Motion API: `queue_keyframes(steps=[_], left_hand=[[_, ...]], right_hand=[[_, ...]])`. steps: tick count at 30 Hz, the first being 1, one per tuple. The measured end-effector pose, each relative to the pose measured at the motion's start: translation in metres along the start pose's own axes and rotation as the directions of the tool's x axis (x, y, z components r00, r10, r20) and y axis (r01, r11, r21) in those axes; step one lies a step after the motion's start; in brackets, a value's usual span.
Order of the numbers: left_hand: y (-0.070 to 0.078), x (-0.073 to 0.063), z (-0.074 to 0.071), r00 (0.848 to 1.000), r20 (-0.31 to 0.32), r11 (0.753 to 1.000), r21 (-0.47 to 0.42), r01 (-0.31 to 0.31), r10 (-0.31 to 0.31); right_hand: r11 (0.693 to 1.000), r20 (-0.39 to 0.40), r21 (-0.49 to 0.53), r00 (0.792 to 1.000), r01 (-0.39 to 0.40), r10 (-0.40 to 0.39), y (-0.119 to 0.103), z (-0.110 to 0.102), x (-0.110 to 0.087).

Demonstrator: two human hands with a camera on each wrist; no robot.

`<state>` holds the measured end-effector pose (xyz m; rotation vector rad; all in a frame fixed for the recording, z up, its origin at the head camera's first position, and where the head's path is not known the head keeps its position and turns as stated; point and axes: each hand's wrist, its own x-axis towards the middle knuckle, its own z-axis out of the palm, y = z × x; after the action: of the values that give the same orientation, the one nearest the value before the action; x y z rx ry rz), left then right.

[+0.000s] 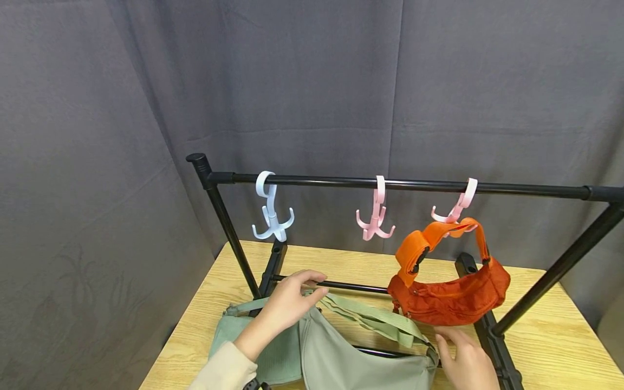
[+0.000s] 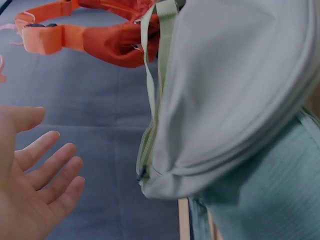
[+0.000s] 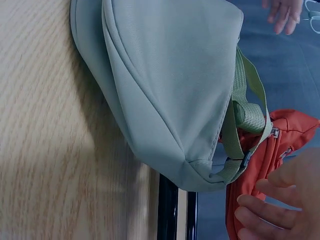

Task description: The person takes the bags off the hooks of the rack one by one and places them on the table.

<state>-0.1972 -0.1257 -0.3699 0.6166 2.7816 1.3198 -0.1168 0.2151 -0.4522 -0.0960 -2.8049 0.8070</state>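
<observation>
A grey-green shoulder bag (image 1: 361, 360) with a light green webbing strap (image 1: 372, 317) lies on the wooden table. My left hand (image 1: 292, 300) hovers over its left end, fingers loosely spread and holding nothing. In the left wrist view, a gap shows between that hand (image 2: 40, 185) and the bag (image 2: 225, 90). Beside the bag's right end is my right hand (image 1: 465, 360); its fingers are relaxed, and the right wrist view shows them (image 3: 265, 215) with nothing in their grasp. Partly under the left forearm sits a teal ribbed bag (image 1: 278, 346).
A black rack (image 1: 312, 181) stands on the table (image 1: 551, 319). On its top bar hang a light blue hook (image 1: 273, 214) and two pink hooks, one in the middle (image 1: 375, 214) and one at right (image 1: 455, 208). An orange waist bag (image 1: 453, 295) hangs from the right one.
</observation>
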Motion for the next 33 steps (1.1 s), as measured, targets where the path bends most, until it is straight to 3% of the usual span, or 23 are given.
queue_keyframes(steps=[8, 19, 26, 33], left_hand=[[0.021, 0.004, 0.001, 0.998, -0.008, 0.998, 0.024, -0.061, 0.062], [0.042, 0.008, 0.014, 0.994, -0.006, 0.993, 0.035, -0.111, 0.111], [0.055, 0.015, 0.028, 0.987, 0.003, 0.986, 0.041, -0.163, 0.163], [0.075, 0.020, 0.033, 0.970, 0.008, 0.965, 0.107, -0.241, 0.241]], right_hand=[[0.999, -0.040, 0.009, 0.998, 0.039, -0.038, 0.003, 0.002, -0.002], [0.999, -0.067, 0.010, 0.997, 0.036, -0.036, 0.003, 0.005, -0.004], [1.000, -0.030, 0.021, 1.000, 0.001, 0.000, 0.000, 0.003, -0.002], [0.999, 0.019, 0.028, 0.999, -0.040, 0.039, -0.004, 0.002, -0.001]])
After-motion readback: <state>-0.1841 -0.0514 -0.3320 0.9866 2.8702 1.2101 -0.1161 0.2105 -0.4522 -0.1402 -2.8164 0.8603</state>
